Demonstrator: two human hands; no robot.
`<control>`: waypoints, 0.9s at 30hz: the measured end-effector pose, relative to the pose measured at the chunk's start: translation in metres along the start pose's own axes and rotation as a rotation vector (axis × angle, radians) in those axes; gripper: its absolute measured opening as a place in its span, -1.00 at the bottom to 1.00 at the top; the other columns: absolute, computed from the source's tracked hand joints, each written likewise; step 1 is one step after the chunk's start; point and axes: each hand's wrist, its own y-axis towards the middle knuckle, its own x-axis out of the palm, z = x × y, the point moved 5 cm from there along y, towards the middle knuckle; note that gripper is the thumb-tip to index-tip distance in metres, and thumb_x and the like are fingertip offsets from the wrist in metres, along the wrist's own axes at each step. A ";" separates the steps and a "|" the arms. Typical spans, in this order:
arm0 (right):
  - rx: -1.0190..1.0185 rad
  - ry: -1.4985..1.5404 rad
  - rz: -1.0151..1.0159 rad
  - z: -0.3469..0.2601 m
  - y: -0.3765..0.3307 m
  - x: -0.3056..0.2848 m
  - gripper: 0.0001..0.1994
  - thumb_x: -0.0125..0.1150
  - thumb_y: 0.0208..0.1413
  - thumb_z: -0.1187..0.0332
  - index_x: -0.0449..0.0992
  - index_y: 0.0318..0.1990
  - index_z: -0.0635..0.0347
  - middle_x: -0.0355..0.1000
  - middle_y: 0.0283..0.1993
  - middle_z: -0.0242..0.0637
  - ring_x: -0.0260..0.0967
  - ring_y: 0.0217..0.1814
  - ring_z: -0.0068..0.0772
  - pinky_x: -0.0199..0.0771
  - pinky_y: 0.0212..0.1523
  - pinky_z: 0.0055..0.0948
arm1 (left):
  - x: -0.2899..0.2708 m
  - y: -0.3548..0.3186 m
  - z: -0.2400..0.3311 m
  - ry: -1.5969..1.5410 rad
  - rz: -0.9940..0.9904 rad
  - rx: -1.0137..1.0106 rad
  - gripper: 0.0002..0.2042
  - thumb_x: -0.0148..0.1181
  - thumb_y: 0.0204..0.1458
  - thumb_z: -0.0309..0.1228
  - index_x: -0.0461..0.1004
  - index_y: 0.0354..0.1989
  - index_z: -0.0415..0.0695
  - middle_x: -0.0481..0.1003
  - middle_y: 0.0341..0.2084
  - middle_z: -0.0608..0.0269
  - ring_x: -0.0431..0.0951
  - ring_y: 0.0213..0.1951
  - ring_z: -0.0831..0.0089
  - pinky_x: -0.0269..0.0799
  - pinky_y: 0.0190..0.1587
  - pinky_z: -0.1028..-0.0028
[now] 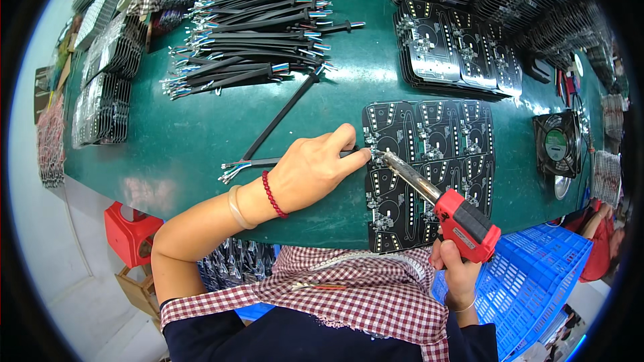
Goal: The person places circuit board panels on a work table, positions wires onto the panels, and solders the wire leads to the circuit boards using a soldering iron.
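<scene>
At the center of the frame, the left hand [315, 166] is pinching a black cable [261, 162] between thumb and forefinger, its near end reaching the left edge of a sheet of black circuit boards [436, 159] lying just right of center. From the lower right, the right hand [459, 269] is gripping a red-and-black soldering gun [467, 226], its metal tip pointing up and left to that same spot. A pile of similar cables [255, 40] is lying on the green table [168, 154] at the upper left.
</scene>
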 end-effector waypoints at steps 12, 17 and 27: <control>0.020 -0.016 0.064 -0.007 0.000 0.003 -0.83 0.05 0.08 0.38 0.38 -0.29 0.35 0.28 -0.66 -0.34 0.14 -0.70 -0.62 0.10 -0.67 -0.61 | -0.001 0.002 0.004 0.021 0.007 0.011 -0.71 0.16 -0.15 -0.55 0.48 -0.19 -0.05 0.28 -0.44 0.25 0.43 -0.57 0.42 0.35 -0.63 0.45; -0.074 -0.140 0.010 0.007 0.000 -0.008 -0.80 0.07 0.09 0.35 0.38 -0.29 0.35 0.28 -0.66 -0.34 0.14 -0.70 -0.63 0.11 -0.67 -0.61 | -0.002 0.002 0.004 0.026 0.021 0.022 -0.71 0.16 -0.16 -0.55 0.47 -0.19 -0.06 0.29 -0.44 0.24 0.44 -0.56 0.41 0.36 -0.63 0.46; -0.017 0.043 0.005 -0.018 0.009 -0.006 -0.70 0.07 0.08 0.34 0.35 -0.11 0.40 0.26 -0.70 -0.29 0.10 -0.76 -0.62 0.08 -0.73 -0.62 | -0.002 0.000 0.006 0.045 0.039 0.026 -0.72 0.14 -0.15 -0.55 0.46 -0.20 -0.05 0.30 -0.43 0.24 0.44 -0.56 0.42 0.36 -0.62 0.46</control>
